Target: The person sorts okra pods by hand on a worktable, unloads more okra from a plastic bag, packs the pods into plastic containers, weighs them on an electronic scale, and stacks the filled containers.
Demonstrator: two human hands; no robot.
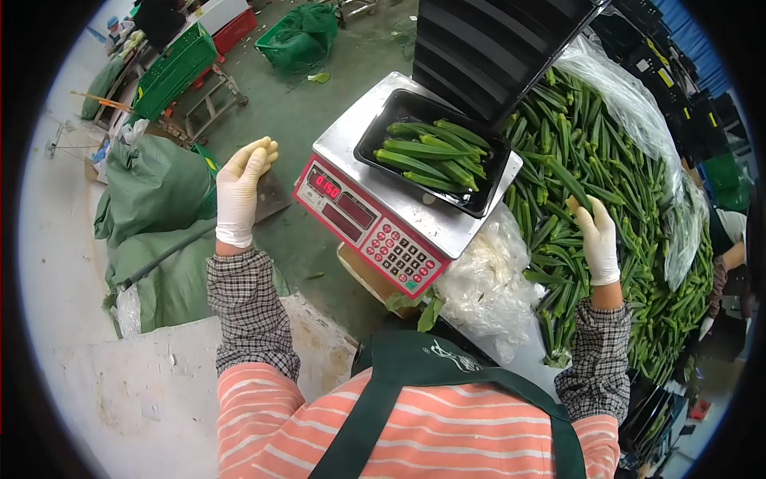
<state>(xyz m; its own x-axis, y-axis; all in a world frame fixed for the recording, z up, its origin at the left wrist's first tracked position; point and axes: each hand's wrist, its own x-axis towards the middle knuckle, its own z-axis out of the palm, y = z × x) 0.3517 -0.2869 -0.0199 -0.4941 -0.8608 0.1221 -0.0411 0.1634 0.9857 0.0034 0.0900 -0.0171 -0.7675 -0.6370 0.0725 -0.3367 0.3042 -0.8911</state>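
My right hand [597,239], in a white glove, is closed on an okra pod [568,180] over the big heap of okra [638,184]. My left hand [246,191], gloved as well, is raised left of the scale; its fingers are bent together and nothing shows in them. Between my hands stands a red-edged digital scale [335,156] with a steel top, its lit display reading 0.150. On it sits a black tray [375,164], holding several okra pods [431,152] laid side by side.
Stacked black trays [495,48] rise behind the scale. Crumpled clear plastic [487,279] lies between scale and heap, and a plastic sheet [638,104] covers the heap's far edge. Green sacks [152,191] and a green crate [175,72] stand left. Another person's arm [730,257] shows far right.
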